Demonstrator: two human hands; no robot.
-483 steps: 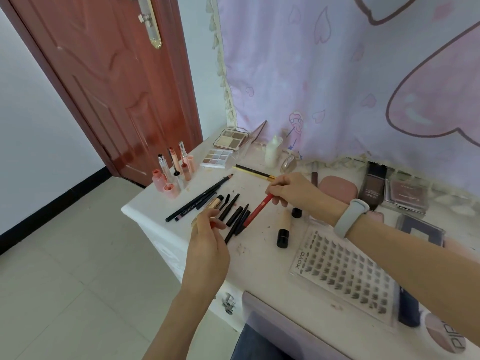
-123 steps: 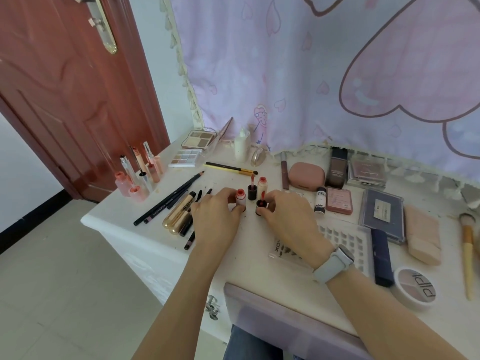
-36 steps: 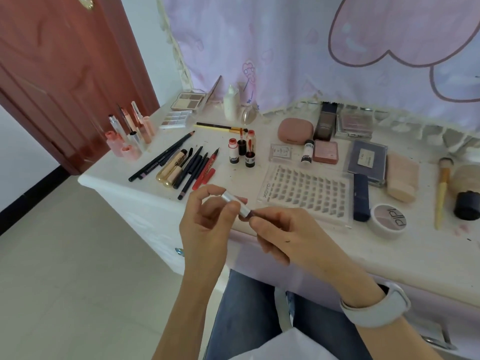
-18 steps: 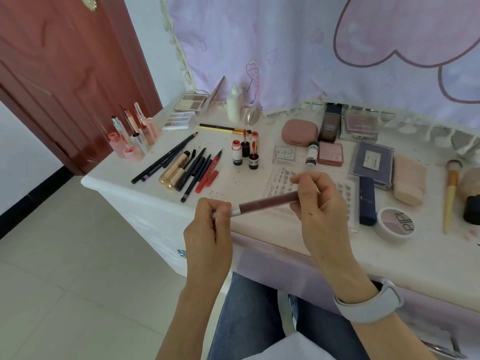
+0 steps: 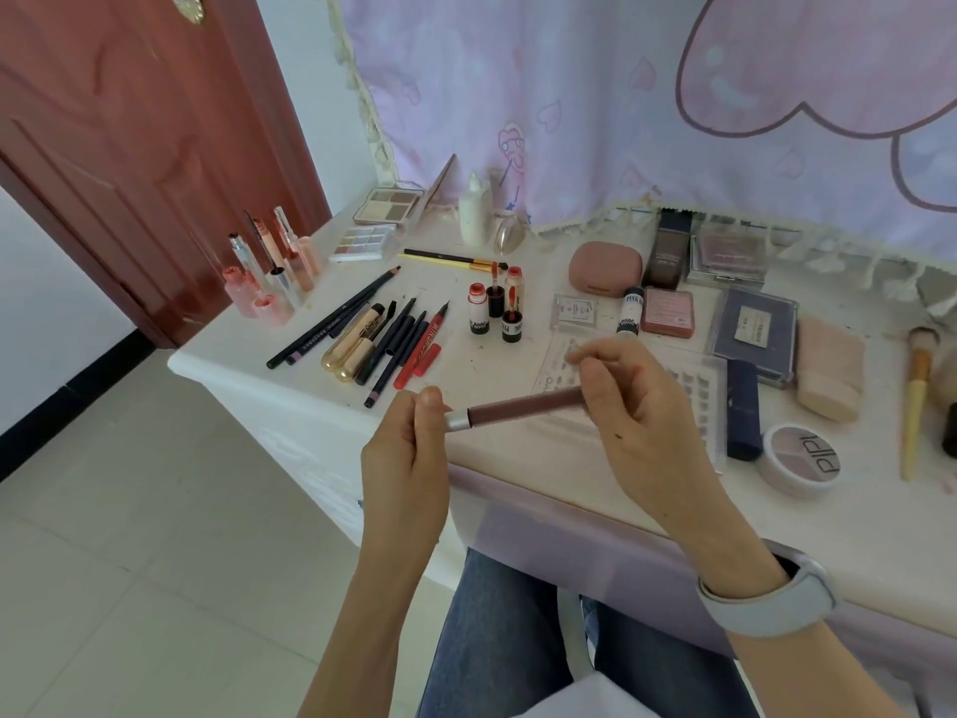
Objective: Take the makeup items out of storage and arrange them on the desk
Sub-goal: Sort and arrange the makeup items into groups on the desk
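Desk (image 5: 481,375): bare strip between red pens (image 5: 420,349) at 9 o'clock and lash tray (image 5: 689,401) at 3 o'clock; lip-tint bottles (image 5: 497,308) block 12 o'clock.

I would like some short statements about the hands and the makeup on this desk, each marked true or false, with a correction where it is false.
1. Both hands hold the brown lip gloss tube with a silver collar above the white desk. True: the left hand pinches the silver end and the right hand grips the other end.
2. The tube stands upright on the desk. False: it is held nearly level, off the desk.
3. The round white compact lettered PIPI lies at the desk's near edge. True.
4. The two gold tubes lie beside the wooden-handled brush. False: they lie among the pencils, far left of the brush.
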